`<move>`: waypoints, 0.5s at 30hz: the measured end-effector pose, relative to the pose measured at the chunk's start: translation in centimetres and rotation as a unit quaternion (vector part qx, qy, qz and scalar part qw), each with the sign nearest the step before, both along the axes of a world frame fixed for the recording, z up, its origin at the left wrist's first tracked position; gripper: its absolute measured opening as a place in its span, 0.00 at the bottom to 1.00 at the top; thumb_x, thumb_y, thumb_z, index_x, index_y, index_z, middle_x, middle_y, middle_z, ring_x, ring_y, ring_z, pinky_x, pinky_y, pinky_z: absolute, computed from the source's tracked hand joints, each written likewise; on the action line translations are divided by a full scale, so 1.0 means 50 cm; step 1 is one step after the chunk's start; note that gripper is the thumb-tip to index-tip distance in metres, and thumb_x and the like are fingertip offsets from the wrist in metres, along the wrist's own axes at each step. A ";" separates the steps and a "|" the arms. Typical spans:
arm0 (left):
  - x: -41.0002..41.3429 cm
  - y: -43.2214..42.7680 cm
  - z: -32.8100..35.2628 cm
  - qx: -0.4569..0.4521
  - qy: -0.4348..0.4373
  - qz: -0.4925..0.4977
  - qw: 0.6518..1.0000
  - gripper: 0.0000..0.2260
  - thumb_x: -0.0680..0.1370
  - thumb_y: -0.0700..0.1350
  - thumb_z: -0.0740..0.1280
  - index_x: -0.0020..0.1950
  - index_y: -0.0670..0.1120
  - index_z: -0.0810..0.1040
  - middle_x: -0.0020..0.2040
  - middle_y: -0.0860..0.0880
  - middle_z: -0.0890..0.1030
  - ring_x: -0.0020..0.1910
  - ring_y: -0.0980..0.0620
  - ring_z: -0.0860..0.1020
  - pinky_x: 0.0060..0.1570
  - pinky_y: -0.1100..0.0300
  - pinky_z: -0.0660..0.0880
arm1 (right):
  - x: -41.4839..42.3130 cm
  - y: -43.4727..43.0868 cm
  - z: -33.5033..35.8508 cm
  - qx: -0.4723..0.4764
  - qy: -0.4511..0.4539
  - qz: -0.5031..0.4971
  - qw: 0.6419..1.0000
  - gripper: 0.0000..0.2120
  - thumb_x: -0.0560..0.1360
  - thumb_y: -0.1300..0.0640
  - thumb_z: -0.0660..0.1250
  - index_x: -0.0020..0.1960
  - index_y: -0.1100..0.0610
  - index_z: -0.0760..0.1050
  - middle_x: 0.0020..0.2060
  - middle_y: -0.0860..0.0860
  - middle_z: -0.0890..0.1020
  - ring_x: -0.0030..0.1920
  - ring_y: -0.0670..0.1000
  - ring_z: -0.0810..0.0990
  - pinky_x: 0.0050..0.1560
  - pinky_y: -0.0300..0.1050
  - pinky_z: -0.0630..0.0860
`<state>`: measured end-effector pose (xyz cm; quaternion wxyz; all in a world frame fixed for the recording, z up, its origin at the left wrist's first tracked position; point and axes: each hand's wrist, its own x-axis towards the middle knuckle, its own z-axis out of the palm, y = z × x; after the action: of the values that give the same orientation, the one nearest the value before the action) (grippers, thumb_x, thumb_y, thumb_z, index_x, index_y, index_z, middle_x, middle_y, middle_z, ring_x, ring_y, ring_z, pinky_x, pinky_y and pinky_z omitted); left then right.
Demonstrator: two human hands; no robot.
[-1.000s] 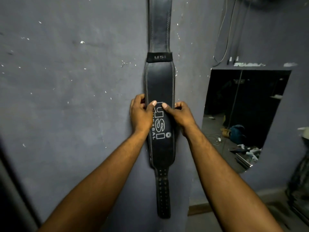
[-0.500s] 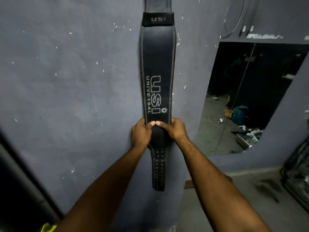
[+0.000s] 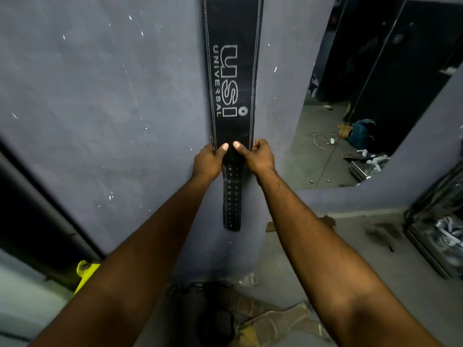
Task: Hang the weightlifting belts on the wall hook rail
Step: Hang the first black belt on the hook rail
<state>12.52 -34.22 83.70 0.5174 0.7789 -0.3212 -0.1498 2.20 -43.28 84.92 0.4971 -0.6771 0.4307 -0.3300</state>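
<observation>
A black leather weightlifting belt [image 3: 231, 78] with white "USI UNIVERSAL" lettering hangs straight down the grey wall [image 3: 100, 96]. Its top runs out of view, so the hook rail is hidden. The narrow perforated tongue [image 3: 231, 199] dangles free at the bottom. My left hand [image 3: 209, 160] pinches the belt's left edge where it narrows, thumb across the front. On the opposite edge, at the same height, my right hand [image 3: 256, 156] grips likewise. The two thumbs nearly meet.
A wall mirror [image 3: 375, 83] to the right reflects a dark room with clutter on its floor. Below the belt lie a dark round object [image 3: 216, 324] and crumpled tan material [image 3: 275, 319]. A yellow item [image 3: 85, 272] sits low left. A dark rack [image 3: 438, 234] stands at the right.
Both hands slid down the belt from the lettered part to where it narrows. The view has tilted down, so the belt's upper loop has left the picture.
</observation>
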 end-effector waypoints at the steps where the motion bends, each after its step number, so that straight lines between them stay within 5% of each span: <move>1: -0.010 0.010 -0.008 0.015 0.012 -0.003 1.000 0.23 0.81 0.57 0.61 0.67 0.41 0.73 0.63 0.41 0.79 0.62 0.42 0.77 0.57 0.56 0.72 | -0.009 0.018 -0.010 0.004 -0.003 -0.008 1.000 0.22 0.71 0.43 0.76 0.54 0.56 0.73 0.46 0.49 0.80 0.47 0.51 0.79 0.47 0.44 0.77; 5: -0.043 0.067 -0.074 0.051 0.059 0.024 0.997 0.29 0.80 0.59 0.60 0.73 0.40 0.66 0.72 0.40 0.70 0.69 0.40 0.71 0.67 0.50 0.68 | -0.046 0.092 -0.078 0.024 -0.006 -0.037 0.999 0.25 0.74 0.44 0.73 0.63 0.58 0.71 0.58 0.53 0.76 0.56 0.51 0.75 0.55 0.43 0.72; 8: -0.058 0.128 -0.168 0.076 0.106 0.044 0.991 0.27 0.81 0.58 0.60 0.70 0.39 0.69 0.71 0.37 0.70 0.68 0.39 0.71 0.65 0.49 0.69 | -0.081 0.153 -0.161 0.070 -0.003 -0.043 0.997 0.19 0.75 0.43 0.72 0.56 0.55 0.73 0.55 0.53 0.79 0.57 0.54 0.79 0.62 0.52 0.78; 11: -0.077 0.209 -0.306 0.116 0.158 0.026 0.980 0.27 0.80 0.58 0.60 0.58 0.34 0.76 0.58 0.31 0.78 0.57 0.33 0.77 0.55 0.46 0.76 | -0.129 0.226 -0.278 0.136 0.007 -0.046 0.990 0.15 0.73 0.41 0.73 0.47 0.51 0.74 0.45 0.50 0.80 0.53 0.55 0.82 0.59 0.57 0.81; 15: -0.133 0.340 -0.497 0.192 0.236 -0.011 0.953 0.21 0.74 0.59 0.61 0.49 0.41 0.78 0.51 0.32 0.79 0.53 0.34 0.80 0.51 0.49 0.76 | -0.205 0.356 -0.455 0.239 0.016 -0.045 0.970 0.11 0.78 0.50 0.71 0.44 0.54 0.72 0.40 0.53 0.78 0.44 0.53 0.82 0.44 0.47 0.81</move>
<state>5.88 -17.23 58.84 0.4178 0.8024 -0.1639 -0.3934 -8.04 -25.47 62.15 0.6221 -0.5237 0.5351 -0.2288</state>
